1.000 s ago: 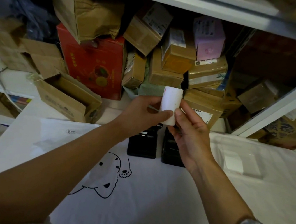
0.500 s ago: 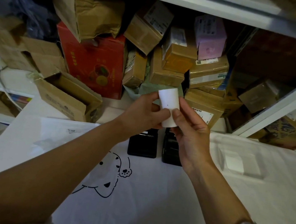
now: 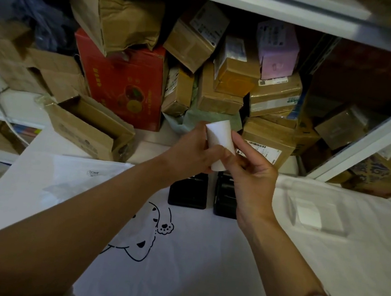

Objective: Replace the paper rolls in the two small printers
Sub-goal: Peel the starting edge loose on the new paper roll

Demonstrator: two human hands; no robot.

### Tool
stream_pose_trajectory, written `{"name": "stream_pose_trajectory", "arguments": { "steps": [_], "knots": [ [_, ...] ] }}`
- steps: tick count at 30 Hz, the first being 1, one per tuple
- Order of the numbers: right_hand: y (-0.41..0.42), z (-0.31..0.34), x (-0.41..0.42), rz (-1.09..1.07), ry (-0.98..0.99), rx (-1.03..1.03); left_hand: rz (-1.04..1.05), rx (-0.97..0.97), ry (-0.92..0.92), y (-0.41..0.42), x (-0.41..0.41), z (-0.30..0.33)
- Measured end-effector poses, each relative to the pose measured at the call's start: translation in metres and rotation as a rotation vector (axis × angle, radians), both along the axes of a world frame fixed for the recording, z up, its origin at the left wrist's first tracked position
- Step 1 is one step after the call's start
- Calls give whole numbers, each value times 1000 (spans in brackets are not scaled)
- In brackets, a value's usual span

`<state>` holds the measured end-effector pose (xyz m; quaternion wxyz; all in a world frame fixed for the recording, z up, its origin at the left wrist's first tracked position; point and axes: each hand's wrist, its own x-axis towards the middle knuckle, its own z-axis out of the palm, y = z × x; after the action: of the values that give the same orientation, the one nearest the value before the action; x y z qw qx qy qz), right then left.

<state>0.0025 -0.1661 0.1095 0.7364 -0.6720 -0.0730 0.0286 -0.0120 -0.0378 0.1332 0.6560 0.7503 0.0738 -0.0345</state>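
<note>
Cardboard boxes (image 3: 223,97) crowd the shelf behind a white cloth (image 3: 196,284). Both hands up: left hand (image 3: 189,152) and right hand (image 3: 250,177) pinch the tilted white paper roll (image 3: 219,146) above two black printers (image 3: 188,194).

Both forearms reach forward and meet, the left hand (image 3: 189,150) curling its fingers round a paper roll (image 3: 218,143) while the right hand (image 3: 251,177) pinches it with thumb and forefinger.
</note>
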Motion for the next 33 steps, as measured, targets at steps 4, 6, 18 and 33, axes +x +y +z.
{"name": "stream_pose_trajectory", "arguments": {
  "steps": [4, 6, 18, 33],
  "knots": [
    [-1, 3, 1, -4, 6, 23, -22, -34, 7, 2, -2, 1],
    [-2, 5, 1, -9, 13, 19, -32, -115, 46, 4, -3, 2],
    [-4, 6, -3, 41, 54, 26, -121, -168, -4, 9, -9, 5],
    [-3, 3, -9, 15, 22, -34, -59, 50, -30, -3, -7, 4]
  ]
}}
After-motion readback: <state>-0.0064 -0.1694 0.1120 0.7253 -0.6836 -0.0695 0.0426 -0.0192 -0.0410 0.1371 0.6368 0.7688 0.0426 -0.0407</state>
